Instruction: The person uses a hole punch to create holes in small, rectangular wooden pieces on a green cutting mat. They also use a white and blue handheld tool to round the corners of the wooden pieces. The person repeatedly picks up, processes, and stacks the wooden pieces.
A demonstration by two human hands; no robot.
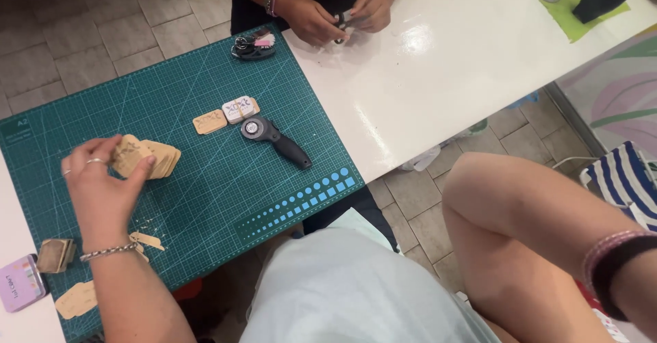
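Observation:
My left hand (102, 186) grips a fanned stack of brown paper tags (147, 157) over the green cutting mat (205, 192), thumb and fingers pinching the stack's left end. Two more small tag stacks, one plain brown (209, 121) and one with a white printed top (240, 109), lie further up the mat. A black rotary cutter (274, 139) rests beside them. Of my right arm only the wrist (619, 261) shows at the bottom right, with pink bands and a black strap; the hand itself is out of frame.
Another person's two hands (339, 18) hold a small dark object over the white table (438, 62). A key bunch (253, 45) sits at the mat's top edge. Loose tags (75, 298), a brown stack (55, 255) and a purple tin (19, 283) lie at left. My bare knee (506, 206) is at right.

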